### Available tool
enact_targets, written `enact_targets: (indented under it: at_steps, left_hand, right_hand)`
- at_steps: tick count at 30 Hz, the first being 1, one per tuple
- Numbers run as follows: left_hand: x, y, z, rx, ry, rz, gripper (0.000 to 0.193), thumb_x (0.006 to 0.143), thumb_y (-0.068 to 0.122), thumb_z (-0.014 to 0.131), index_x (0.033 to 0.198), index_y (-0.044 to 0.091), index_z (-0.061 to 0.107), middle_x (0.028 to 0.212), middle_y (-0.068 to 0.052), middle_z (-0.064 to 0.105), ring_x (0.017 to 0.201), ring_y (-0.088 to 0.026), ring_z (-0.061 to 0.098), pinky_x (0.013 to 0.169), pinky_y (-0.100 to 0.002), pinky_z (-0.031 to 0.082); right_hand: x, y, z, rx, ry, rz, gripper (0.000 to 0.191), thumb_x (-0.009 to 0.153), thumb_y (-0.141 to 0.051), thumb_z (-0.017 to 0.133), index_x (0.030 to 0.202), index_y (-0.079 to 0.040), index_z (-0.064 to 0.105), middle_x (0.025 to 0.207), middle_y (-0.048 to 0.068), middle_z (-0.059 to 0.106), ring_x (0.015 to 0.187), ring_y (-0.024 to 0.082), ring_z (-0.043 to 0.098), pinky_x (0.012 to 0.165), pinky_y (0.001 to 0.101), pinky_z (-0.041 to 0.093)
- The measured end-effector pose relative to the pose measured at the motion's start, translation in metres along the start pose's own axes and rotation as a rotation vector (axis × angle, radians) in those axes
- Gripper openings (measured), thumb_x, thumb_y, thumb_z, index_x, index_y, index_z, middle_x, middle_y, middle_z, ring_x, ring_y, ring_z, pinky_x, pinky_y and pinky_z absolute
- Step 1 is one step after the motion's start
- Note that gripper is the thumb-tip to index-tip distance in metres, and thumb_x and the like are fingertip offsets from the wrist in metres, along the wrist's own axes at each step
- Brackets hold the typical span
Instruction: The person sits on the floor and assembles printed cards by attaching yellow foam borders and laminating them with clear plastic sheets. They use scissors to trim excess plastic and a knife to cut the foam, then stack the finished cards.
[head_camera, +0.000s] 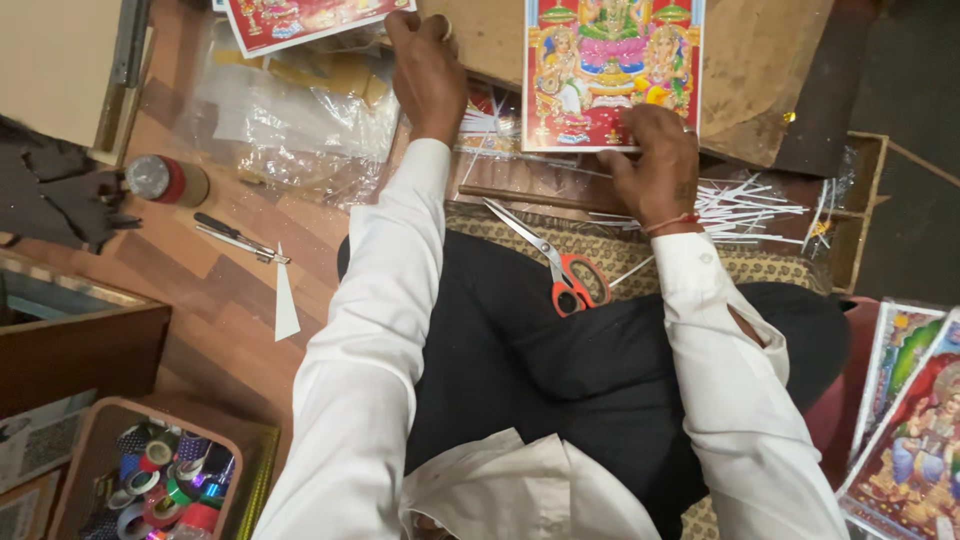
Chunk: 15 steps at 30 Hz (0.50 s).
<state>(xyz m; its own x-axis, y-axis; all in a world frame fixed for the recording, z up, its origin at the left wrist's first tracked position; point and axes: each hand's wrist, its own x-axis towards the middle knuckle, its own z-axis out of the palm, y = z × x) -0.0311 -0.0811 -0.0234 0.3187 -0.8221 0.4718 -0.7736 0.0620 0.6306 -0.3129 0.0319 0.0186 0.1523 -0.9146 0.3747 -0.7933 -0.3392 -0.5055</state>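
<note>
Prints: one glossy rectangular devotional print (613, 72), top centre, on brown board (770, 70).
Right hand (655, 150): fingers flat, pinning print's lower edge.
Left hand (425, 68): clenched, grasp unclear.
Scissors (560, 270): one orange-handled pair, centre.

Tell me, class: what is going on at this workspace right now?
A seated person in a white shirt presses the right hand on the bottom edge of a colourful religious print lying on a brown board. The left hand reaches forward to the board's far left edge. Orange-handled scissors rest on the lap, white paper strips lie beside the right wrist, and a box of tape rolls sits at lower left.
</note>
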Motion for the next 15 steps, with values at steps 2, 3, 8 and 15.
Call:
enact_targets:
  at_steps: [2,3,8,15]
  left_hand:
    - [0.001,0.007,-0.003,-0.059,0.036,0.085,0.028,0.087,-0.004,0.076,0.108,0.013,0.072,0.119,-0.008,0.062,0.107,-0.028,0.068,0.086,-0.040,0.057]
    - [-0.002,0.011,-0.006,-0.294,-0.090,0.056,0.028,0.086,-0.005,0.077,0.108,0.010,0.070,0.119,-0.008,0.061,0.105,-0.027,0.066,0.086,-0.039,0.058]
    - [-0.077,0.051,-0.044,-1.148,-0.813,-0.306,0.024,0.088,-0.004,0.072,0.109,0.003,0.063,0.115,-0.003,0.060,0.098,-0.019,0.065,0.080,-0.036,0.058]
    - [-0.121,0.071,-0.063,-1.215,-0.996,0.054,0.019,0.095,-0.005,0.071,0.112,0.001,0.064,0.117,-0.003,0.058,0.108,-0.014,0.062,0.093,-0.029,0.054]
  right_hand:
    - [-0.001,-0.008,-0.006,0.145,0.018,0.087,0.041,0.079,-0.011,0.091,0.115,0.000,0.073,0.119,0.015,0.071,0.110,0.031,0.068,0.096,0.0406,0.054]
    - [-0.002,-0.012,-0.008,0.268,0.017,0.159,0.040,0.080,-0.012,0.090,0.115,-0.001,0.073,0.118,0.013,0.072,0.108,0.027,0.070,0.096,0.0382,0.055]
    - [-0.024,-0.020,-0.032,1.128,-0.129,0.470,0.038,0.094,-0.021,0.074,0.123,0.004,0.070,0.119,0.015,0.073,0.111,0.023,0.069,0.100,0.0368,0.055]
    - [-0.060,-0.022,-0.041,1.554,-0.207,0.580,0.038,0.104,-0.025,0.059,0.123,0.008,0.065,0.119,0.019,0.071,0.107,0.029,0.071,0.100,0.0455,0.058]
